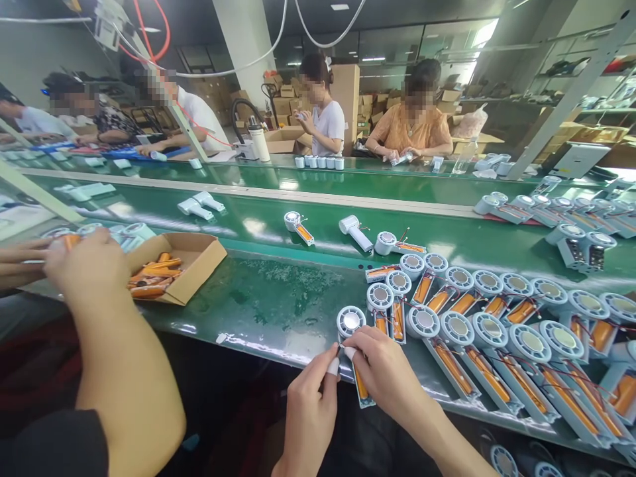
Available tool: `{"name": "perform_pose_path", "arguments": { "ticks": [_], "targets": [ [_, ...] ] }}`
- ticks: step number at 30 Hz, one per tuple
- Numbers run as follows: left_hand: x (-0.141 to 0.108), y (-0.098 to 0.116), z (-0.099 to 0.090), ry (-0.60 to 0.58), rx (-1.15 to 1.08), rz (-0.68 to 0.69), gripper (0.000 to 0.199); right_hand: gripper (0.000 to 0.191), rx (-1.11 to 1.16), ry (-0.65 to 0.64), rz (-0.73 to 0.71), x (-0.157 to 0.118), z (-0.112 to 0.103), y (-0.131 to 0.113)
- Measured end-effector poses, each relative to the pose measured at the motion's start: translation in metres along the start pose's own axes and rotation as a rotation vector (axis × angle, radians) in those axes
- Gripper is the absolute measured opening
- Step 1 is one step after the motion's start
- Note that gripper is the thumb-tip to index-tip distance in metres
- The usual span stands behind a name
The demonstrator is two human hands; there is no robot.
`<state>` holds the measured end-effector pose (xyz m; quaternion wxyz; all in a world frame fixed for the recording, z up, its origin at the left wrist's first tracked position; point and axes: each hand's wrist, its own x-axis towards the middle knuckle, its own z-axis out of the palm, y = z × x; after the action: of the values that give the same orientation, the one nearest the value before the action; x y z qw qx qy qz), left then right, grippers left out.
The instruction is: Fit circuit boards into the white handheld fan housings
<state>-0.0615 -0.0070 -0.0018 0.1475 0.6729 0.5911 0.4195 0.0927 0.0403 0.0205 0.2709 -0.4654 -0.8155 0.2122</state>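
A light-blue handheld fan (351, 320) lies at the bench's front edge, its round grille up and an orange battery (364, 386) showing in its handle. Just below the grille, the fingertips of both hands meet over a thin dark wire (340, 348). My left hand (312, 404) pinches this wire between thumb and forefinger. From the other side my right hand (385, 371) is closed at the same wire and covers part of the fan's handle. White covers wrap both thumb tips. The wire's exact ends are hidden by the fingers.
Several similar fans (489, 329) crowd the bench on the right, with loose red wires. At the left a co-worker's arm (124, 351) reaches beside a cardboard box (199, 268) of orange batteries. More fan parts lie on the green belt (248, 218); people sit across it.
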Motion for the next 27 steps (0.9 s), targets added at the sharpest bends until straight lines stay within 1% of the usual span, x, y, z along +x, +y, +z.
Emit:
{"name": "perform_pose_path", "arguments": {
  "ticks": [4,6,8,11,14,16,18,20,21,23,24,25,27],
  "targets": [
    [0.001,0.0,0.0,0.034,0.03,0.065,0.034,0.025,-0.191,0.007,-0.041,-0.002,0.004,-0.004],
    [0.002,-0.001,-0.002,0.033,0.037,0.094,0.034,0.026,-0.147,0.024,-0.029,-0.002,0.006,-0.003],
    [0.006,-0.002,-0.006,-0.021,-0.001,0.082,0.035,0.025,0.016,0.031,0.0,-0.001,0.005,0.001],
    [0.015,-0.003,-0.014,-0.157,-0.129,0.005,0.032,0.026,0.241,-0.015,0.009,0.002,-0.004,0.008],
    [0.022,-0.005,-0.02,-0.277,-0.268,-0.113,0.029,0.026,0.336,-0.086,-0.012,0.005,-0.014,0.011],
    [0.026,-0.007,-0.02,-0.318,-0.325,-0.164,0.029,0.024,0.361,-0.072,-0.001,0.006,-0.016,0.01],
    [0.026,-0.007,-0.018,-0.32,-0.345,-0.178,0.029,0.022,0.36,-0.019,0.028,0.007,-0.014,0.009],
    [0.023,-0.005,-0.014,-0.28,-0.336,-0.211,0.03,0.02,0.338,0.021,0.07,0.007,-0.012,0.006],
    [0.02,-0.003,-0.012,-0.253,-0.324,-0.243,0.031,0.02,0.332,0.02,0.09,0.007,-0.012,0.004],
    [0.012,0.004,-0.008,-0.216,-0.316,-0.315,0.035,0.023,0.349,-0.03,0.136,0.006,-0.014,0.001],
    [0.008,0.008,-0.008,-0.214,-0.341,-0.346,0.04,0.025,0.377,-0.068,0.168,0.005,-0.016,0.0],
    [0.004,0.012,-0.008,-0.229,-0.39,-0.375,0.048,0.026,0.414,-0.104,0.206,0.004,-0.018,-0.001],
    [0.002,0.016,-0.012,-0.259,-0.509,-0.439,0.063,0.021,0.516,-0.14,0.29,0.0,-0.019,0.001]
  ]
}}
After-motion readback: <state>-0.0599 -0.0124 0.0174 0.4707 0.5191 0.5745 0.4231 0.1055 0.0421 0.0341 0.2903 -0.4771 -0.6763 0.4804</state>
